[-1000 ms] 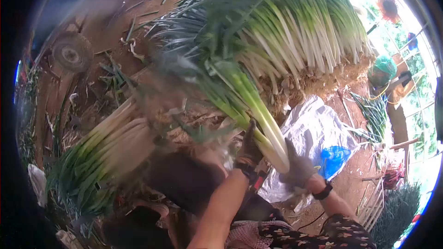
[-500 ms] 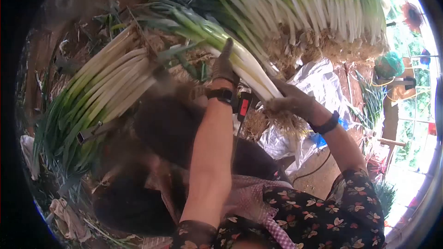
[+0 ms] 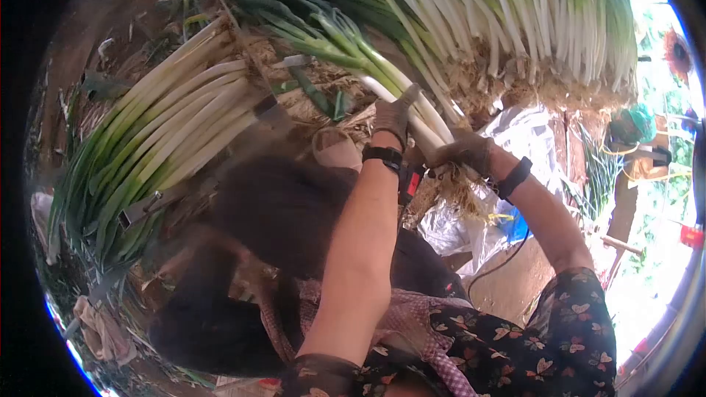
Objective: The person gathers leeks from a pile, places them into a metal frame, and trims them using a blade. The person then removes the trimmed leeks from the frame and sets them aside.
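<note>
My left hand [image 3: 395,116], seemingly in a thin dark glove, is closed round the white stalks of a small bunch of large green onions [image 3: 377,66]. My right hand [image 3: 465,153] grips the same bunch lower down, just above its roots [image 3: 461,191]. The bunch lies slanted, green leaves toward the upper left and roots toward the lower right. My fingers partly hide the stalks. Behind it is a big pile of green onions [image 3: 515,15], roots facing me.
Trimmed green onions [image 3: 173,121] lie in a row at the left, beside a metal frame part [image 3: 140,209]. White plastic sheeting [image 3: 526,132] is behind my right hand. A dark cable [image 3: 500,272] runs below it. Leaf scraps [image 3: 316,92] litter the ground ahead.
My left hand has slid down the stalks toward the roots, closer to my right hand. The view has shifted slightly, and both hands still hold the bunch.
</note>
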Demonstrator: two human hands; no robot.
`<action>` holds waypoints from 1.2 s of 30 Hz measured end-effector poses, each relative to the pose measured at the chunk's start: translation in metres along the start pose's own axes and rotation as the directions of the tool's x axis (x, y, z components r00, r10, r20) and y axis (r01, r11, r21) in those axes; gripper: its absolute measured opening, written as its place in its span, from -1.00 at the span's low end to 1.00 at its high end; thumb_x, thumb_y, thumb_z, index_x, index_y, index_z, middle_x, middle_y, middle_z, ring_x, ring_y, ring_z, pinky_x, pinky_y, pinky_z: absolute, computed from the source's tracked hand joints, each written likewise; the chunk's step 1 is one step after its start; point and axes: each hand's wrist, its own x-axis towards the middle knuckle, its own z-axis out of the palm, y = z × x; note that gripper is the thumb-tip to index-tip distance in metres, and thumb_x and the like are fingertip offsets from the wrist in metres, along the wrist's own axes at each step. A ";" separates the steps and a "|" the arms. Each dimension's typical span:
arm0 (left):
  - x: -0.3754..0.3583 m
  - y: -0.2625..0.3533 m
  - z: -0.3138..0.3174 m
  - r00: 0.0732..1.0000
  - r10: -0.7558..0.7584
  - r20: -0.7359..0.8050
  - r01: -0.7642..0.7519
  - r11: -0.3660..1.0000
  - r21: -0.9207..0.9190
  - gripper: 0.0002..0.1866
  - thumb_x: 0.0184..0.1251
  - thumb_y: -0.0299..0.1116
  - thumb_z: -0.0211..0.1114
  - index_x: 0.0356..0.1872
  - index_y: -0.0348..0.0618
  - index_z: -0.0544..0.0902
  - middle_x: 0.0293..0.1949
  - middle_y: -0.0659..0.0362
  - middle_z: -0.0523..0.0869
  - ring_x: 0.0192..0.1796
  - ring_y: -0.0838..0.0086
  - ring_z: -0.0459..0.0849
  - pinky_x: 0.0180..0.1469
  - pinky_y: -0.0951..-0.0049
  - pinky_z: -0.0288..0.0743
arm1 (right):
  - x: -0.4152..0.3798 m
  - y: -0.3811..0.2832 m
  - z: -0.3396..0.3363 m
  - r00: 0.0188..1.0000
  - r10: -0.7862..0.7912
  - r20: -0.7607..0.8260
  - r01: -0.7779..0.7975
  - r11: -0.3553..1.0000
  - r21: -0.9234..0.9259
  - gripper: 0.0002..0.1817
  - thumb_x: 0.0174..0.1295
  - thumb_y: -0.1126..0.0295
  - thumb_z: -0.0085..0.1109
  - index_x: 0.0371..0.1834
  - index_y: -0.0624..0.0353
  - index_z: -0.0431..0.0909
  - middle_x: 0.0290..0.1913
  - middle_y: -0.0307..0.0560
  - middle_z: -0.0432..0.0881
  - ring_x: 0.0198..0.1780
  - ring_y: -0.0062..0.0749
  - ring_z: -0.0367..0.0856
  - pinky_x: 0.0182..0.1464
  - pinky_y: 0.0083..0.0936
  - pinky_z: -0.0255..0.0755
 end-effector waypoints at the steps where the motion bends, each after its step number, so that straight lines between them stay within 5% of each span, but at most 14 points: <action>1: 0.000 0.003 0.003 0.998 0.018 -0.058 -0.008 0.987 0.163 -0.39 0.21 -0.14 0.49 0.13 -0.36 0.50 -0.04 -0.02 0.66 -0.06 0.20 0.67 0.02 0.34 0.64 | 0.007 0.008 -0.002 0.999 0.021 -0.024 -0.023 0.995 -0.099 -0.41 0.14 0.20 0.39 0.16 0.34 0.50 -0.18 -0.08 0.71 -0.14 -0.53 0.67 -0.13 -0.57 0.53; 3: 0.013 0.001 0.006 0.987 0.137 -0.087 -0.113 0.965 0.239 -0.37 0.19 -0.14 0.50 0.12 -0.42 0.49 0.00 -0.05 0.65 -0.05 0.22 0.68 0.00 0.33 0.64 | -0.011 0.003 0.004 0.995 0.038 -0.095 -0.035 0.999 0.028 -0.51 0.15 0.32 0.35 0.11 0.34 0.50 -0.21 -0.04 0.72 -0.16 -0.47 0.71 -0.12 -0.56 0.58; 5: 0.001 0.019 0.013 0.986 0.165 -0.021 -0.152 0.946 0.286 -0.24 0.18 -0.06 0.50 0.21 -0.46 0.44 0.06 -0.07 0.64 0.00 0.21 0.66 0.05 0.29 0.62 | -0.019 0.032 -0.003 0.992 -0.053 -0.116 0.115 0.761 0.639 -0.54 0.13 0.39 0.33 0.09 0.35 0.49 -0.19 0.00 0.71 -0.18 -0.44 0.72 -0.15 -0.55 0.61; 7: -0.008 0.022 0.008 0.975 0.174 -0.139 -0.124 0.943 0.309 -0.13 0.18 0.01 0.47 0.30 -0.51 0.36 0.08 -0.11 0.63 0.03 0.19 0.65 0.07 0.25 0.61 | -0.040 0.029 0.015 0.988 0.036 -0.150 0.064 0.790 0.610 -0.52 0.12 0.38 0.31 0.11 0.34 0.49 -0.16 -0.01 0.71 -0.18 -0.44 0.72 -0.16 -0.54 0.61; 9: -0.003 0.023 -0.003 0.981 0.093 -0.172 -0.043 0.961 0.274 -0.08 0.19 0.03 0.44 0.33 -0.56 0.29 0.04 -0.15 0.64 0.07 0.16 0.65 0.08 0.23 0.62 | -0.035 0.019 0.026 0.998 0.005 -0.069 0.006 0.986 0.164 -0.47 0.09 0.40 0.32 0.15 0.35 0.46 -0.16 -0.03 0.70 -0.18 -0.41 0.70 -0.22 -0.54 0.56; 11: -0.019 0.017 -0.005 0.969 0.106 -0.224 -0.096 0.994 0.054 -0.19 0.23 -0.02 0.41 0.24 -0.58 0.38 -0.01 -0.17 0.65 0.00 0.16 0.68 0.07 0.26 0.63 | -0.069 0.000 0.038 0.995 0.097 -0.036 -0.074 0.910 0.409 -0.43 0.05 0.45 0.34 0.17 0.33 0.43 -0.22 -0.06 0.68 -0.21 -0.43 0.69 -0.26 -0.56 0.54; 15: -0.015 0.003 -0.027 0.992 -0.003 -0.130 0.008 0.999 0.035 -0.61 0.15 -0.22 0.47 -0.10 -0.28 0.65 -0.32 0.03 0.71 -0.33 0.30 0.71 -0.25 0.30 0.66 | -0.099 0.009 0.060 0.992 0.115 -0.056 -0.093 0.948 0.305 -0.53 0.17 0.45 0.25 0.17 0.25 0.42 -0.24 -0.04 0.68 -0.27 -0.44 0.69 -0.36 -0.53 0.56; 18: 0.000 -0.022 -0.044 0.872 0.474 0.122 -0.480 0.780 0.402 -0.52 0.08 -0.30 0.53 0.03 -0.29 0.68 -0.13 0.00 0.74 -0.25 0.30 0.72 -0.04 0.34 0.62 | -0.113 0.005 0.060 0.980 0.194 -0.040 -0.172 0.934 0.312 -0.48 -0.18 0.46 0.38 -0.04 0.36 0.56 -0.32 -0.06 0.69 -0.41 -0.39 0.66 -0.42 -0.48 0.58; 19: -0.009 -0.001 -0.033 0.995 0.103 -0.018 -0.104 0.986 -0.127 -0.45 -0.04 -0.23 0.64 -0.03 -0.31 0.70 -0.19 0.07 0.75 -0.24 0.35 0.70 -0.06 0.36 0.60 | -0.113 0.020 0.059 0.985 0.162 -0.050 -0.146 0.961 0.236 -0.47 -0.20 0.43 0.38 -0.05 0.36 0.57 -0.32 -0.06 0.70 -0.37 -0.37 0.67 -0.38 -0.45 0.60; 20: 0.012 -0.016 -0.031 0.992 0.120 0.041 -0.100 0.938 -0.331 -0.37 -0.13 -0.13 0.70 -0.05 -0.33 0.70 -0.24 0.13 0.75 -0.27 0.40 0.68 -0.07 0.38 0.58 | -0.115 0.030 0.059 0.991 0.109 -0.078 -0.092 0.978 0.187 -0.42 -0.21 0.45 0.38 0.01 0.37 0.52 -0.32 -0.02 0.71 -0.37 -0.32 0.71 -0.36 -0.44 0.63; 25: -0.008 0.017 -0.009 0.992 0.076 0.097 -0.026 0.901 -0.433 -0.44 0.25 -0.02 0.42 0.12 -0.21 0.58 -0.21 0.15 0.69 -0.25 0.41 0.68 -0.14 0.35 0.65 | -0.141 0.025 0.068 0.983 -0.017 -0.183 0.005 0.998 -0.062 -0.35 -0.25 0.43 0.40 0.05 0.36 0.46 -0.31 -0.01 0.69 -0.36 -0.27 0.73 -0.34 -0.39 0.65; 29: -0.075 0.073 0.019 0.947 0.168 0.273 0.028 0.805 -0.593 -0.41 0.19 -0.04 0.46 0.17 -0.14 0.58 -0.06 0.21 0.66 -0.06 0.41 0.63 -0.04 0.34 0.56 | -0.152 0.025 0.075 0.921 -0.099 -0.376 0.013 0.974 -0.225 -0.41 -0.14 0.53 0.31 0.09 0.27 0.45 -0.35 -0.08 0.66 -0.34 -0.34 0.69 -0.32 -0.38 0.62; 33: -0.139 0.153 0.019 0.871 0.419 0.257 -0.225 0.805 -0.549 -0.49 0.26 -0.11 0.40 0.18 -0.09 0.55 -0.04 0.23 0.65 0.03 0.40 0.60 0.02 0.30 0.56 | -0.158 -0.012 0.088 0.792 -0.394 -0.467 0.135 0.858 -0.495 -0.31 -0.07 0.47 0.25 0.24 0.32 0.33 -0.37 0.02 0.66 -0.40 -0.27 0.66 -0.29 -0.33 0.59; 36: -0.169 0.211 -0.008 0.619 0.742 0.257 -0.437 0.598 -0.672 -0.52 0.25 -0.10 0.39 0.12 -0.07 0.58 -0.07 0.23 0.68 -0.01 0.38 0.64 0.05 0.26 0.55 | -0.136 -0.049 0.103 0.660 -0.649 -0.380 0.281 0.681 -0.676 -0.24 -0.01 0.45 0.23 0.35 0.34 0.24 -0.26 0.16 0.66 -0.31 -0.10 0.69 -0.24 -0.25 0.58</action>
